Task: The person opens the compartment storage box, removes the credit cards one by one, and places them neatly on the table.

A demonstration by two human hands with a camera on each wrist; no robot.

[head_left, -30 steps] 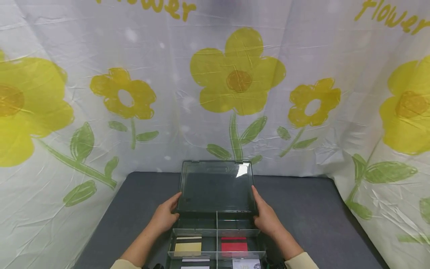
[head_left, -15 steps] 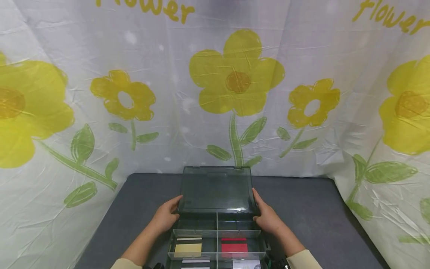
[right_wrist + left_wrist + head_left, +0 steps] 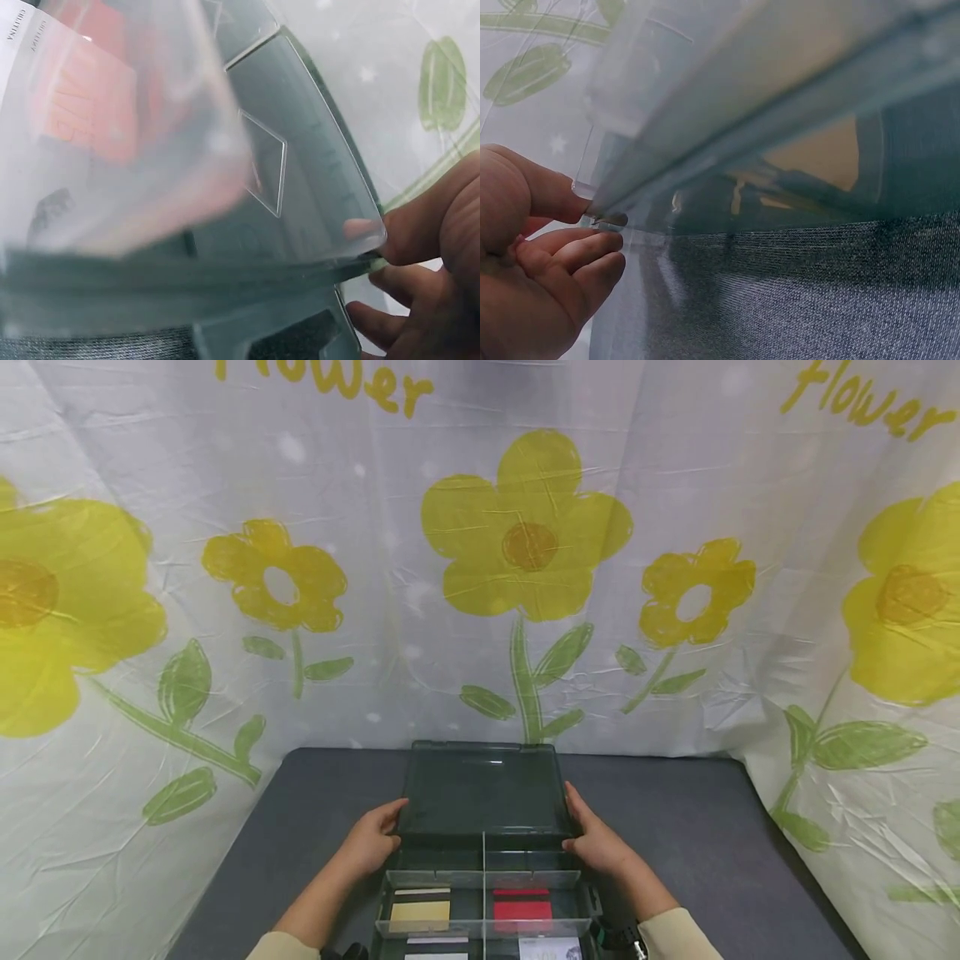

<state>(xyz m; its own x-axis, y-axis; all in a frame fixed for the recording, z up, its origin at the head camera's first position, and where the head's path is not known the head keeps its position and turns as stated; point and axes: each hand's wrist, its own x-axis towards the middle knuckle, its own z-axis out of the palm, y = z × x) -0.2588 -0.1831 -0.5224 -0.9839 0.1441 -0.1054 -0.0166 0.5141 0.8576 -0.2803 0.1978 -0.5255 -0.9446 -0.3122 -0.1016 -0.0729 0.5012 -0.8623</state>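
Note:
A clear, grey-tinted plastic storage box with divided compartments lies on the table, its lid swung back on the far side. At the box's far left corner, my left hand pinches the edge near the hinge, thumb and fingers around it. My right hand grips the matching right corner; in the right wrist view its fingers reach below the edge. A yellow card lies in a left compartment and a red card in a right one. Nearer compartments hold a striped pale card and a white printed card.
The dark grey table ends at a white curtain with yellow flowers, directly behind the lid. The curtain also borders both sides. Part of the box is cut off at the bottom of the head view.
The lid has tipped further back and down, its far edge sinking towards the table. Both hands have stayed at the box's far corners with only slight movement.

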